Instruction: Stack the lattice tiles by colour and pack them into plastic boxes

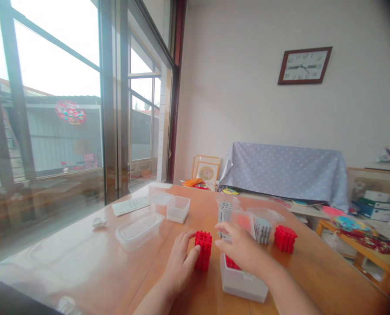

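At lower centre, the left hand (182,258) pinches a red block (203,251); the right hand (242,247), grip apart, partly hides a plastic box (243,284).

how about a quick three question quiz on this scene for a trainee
1. Which hand is nearer the red block stack that stands between the two hands?
2. True or false: the wall clock hangs higher than the polka-dot cloth.
3. What colour are the pieces showing in the plastic box beneath the right hand?
A) grey
B) red
C) blue

Key: 1. The left hand. 2. True. 3. B.
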Tool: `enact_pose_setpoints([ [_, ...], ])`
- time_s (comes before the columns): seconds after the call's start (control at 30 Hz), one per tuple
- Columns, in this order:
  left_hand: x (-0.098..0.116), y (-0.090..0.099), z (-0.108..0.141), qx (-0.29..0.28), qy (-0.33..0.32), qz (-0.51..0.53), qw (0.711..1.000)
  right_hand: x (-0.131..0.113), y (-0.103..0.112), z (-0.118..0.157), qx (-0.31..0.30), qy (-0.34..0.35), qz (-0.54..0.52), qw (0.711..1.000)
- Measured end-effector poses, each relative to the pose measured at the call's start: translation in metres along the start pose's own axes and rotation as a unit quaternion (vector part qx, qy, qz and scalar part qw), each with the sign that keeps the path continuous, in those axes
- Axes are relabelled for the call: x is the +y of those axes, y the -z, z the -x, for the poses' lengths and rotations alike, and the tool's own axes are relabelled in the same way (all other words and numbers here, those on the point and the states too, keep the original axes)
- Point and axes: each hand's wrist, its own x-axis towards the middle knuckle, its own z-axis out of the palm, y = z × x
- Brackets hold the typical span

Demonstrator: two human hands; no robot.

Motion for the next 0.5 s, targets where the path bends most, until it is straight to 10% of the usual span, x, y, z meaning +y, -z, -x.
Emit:
enact_pose_setpoints([
  [0.5,0.002,0.002,0.001,0.008,0.004,-0.001,1.0,-0.025,-0.006,-0.013,-0.028,0.034,0.021,0.999],
])
